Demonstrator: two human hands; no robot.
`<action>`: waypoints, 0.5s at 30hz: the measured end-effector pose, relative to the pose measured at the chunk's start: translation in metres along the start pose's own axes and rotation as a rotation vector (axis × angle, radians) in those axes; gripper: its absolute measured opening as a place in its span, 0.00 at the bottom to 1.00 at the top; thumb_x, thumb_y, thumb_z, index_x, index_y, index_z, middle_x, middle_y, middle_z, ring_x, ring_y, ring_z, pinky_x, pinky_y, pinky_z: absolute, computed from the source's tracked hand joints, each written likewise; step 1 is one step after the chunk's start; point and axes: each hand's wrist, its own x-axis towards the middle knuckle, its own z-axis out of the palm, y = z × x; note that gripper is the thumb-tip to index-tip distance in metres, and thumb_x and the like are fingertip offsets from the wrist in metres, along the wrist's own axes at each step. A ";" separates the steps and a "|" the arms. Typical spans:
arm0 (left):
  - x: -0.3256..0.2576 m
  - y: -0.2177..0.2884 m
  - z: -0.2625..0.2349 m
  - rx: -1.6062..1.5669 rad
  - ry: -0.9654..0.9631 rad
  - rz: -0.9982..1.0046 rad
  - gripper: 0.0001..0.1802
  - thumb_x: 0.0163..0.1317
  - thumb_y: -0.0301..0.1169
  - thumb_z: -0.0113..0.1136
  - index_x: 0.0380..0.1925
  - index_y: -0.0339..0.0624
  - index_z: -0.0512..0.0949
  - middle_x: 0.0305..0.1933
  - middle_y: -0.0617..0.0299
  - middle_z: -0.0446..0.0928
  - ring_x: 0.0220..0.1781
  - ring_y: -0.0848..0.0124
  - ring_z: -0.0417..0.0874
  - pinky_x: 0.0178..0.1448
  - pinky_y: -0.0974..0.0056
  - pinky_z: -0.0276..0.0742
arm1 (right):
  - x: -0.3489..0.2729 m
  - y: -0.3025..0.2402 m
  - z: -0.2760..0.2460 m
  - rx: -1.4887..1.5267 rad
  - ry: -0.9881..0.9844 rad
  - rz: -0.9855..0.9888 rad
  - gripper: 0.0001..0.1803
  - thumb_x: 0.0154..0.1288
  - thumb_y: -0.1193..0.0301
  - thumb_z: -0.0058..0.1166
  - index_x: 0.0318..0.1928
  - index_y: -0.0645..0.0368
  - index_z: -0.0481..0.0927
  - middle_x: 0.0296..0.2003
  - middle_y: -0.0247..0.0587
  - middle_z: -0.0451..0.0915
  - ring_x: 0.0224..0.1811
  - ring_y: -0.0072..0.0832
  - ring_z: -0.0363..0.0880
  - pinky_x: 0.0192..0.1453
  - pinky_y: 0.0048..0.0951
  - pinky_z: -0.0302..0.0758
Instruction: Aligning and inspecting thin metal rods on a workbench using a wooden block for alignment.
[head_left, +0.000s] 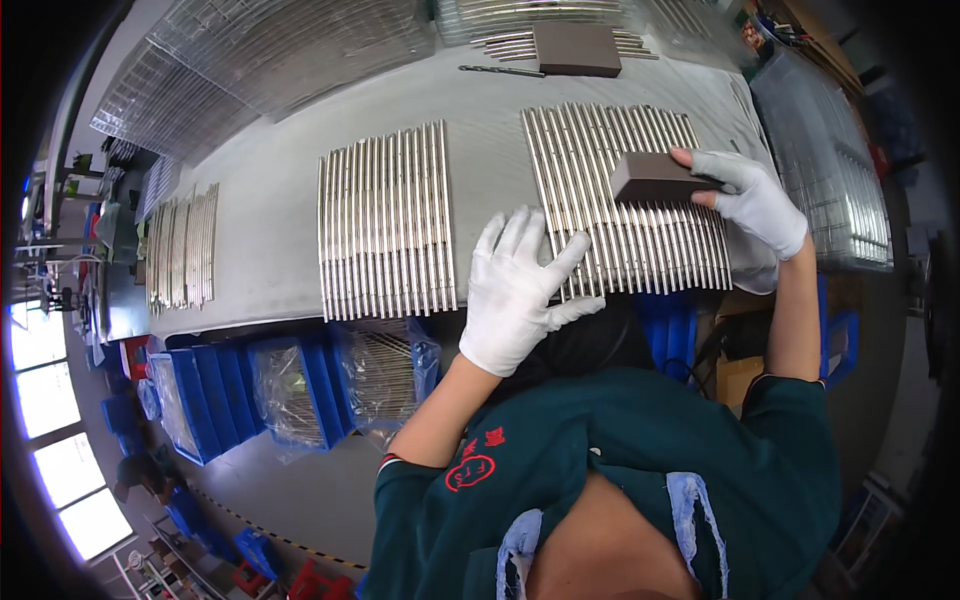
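A row of shiny metal rods (570, 150) lies side by side on the grey table, in front of me and to the right. My right hand (755, 195), in a white glove with bare thumb and fingertip, grips one end of a brown rectangular block (655, 178) resting on these rods. My left hand (515, 285), also gloved in white, lies with spread fingers at the row's left edge near the table front. Its thumb and forefinger reach the nearest rod ends, and no object shows in it. Left of that hand lies a second row of rods (385, 220).
A smaller rod group (182, 245) lies at far left. At the back are a second brown block (577, 50) on rods, a drill bit (500, 71) and clear plastic trays (290, 50). Blue bins (215, 400) with bagged rods stand below the table's front edge. Clear boxes (820, 160) stand right.
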 end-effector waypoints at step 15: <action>-0.001 0.001 -0.003 -0.005 0.000 0.003 0.37 0.48 0.59 0.66 0.55 0.50 0.78 0.54 0.43 0.74 0.61 0.48 0.72 0.69 0.44 0.62 | 0.042 -0.028 0.045 -0.230 -0.011 -0.329 0.32 0.56 0.84 0.63 0.62 0.52 0.79 0.54 0.42 0.83 0.55 0.38 0.81 0.62 0.34 0.76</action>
